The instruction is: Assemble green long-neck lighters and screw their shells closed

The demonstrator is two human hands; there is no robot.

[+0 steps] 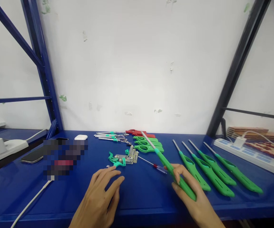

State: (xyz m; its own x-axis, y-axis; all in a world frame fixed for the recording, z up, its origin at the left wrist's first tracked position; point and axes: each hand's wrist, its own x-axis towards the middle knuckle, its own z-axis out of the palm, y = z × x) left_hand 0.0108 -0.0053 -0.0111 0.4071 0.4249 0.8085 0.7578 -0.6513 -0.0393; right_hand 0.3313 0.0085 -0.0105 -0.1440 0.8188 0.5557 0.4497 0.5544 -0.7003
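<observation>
My right hand is wrapped round the green handle of a long-necked lighter, its metal tube slanting up and to the left. My left hand hovers over or rests on the blue table, fingers loosely spread, holding nothing. Just past its fingertips lie teal plastic triggers and clear fuel tanks. Beside them is a screwdriver, partly behind the lighter. Several green lighters lie in a row to the right of my right hand. Farther back are green handle shells and a red one.
Metal tubes with wires lie at the back of the blue table. On the left are a phone, a white earbud case and a white cable. A power strip lies at the right edge; blue posts flank the table.
</observation>
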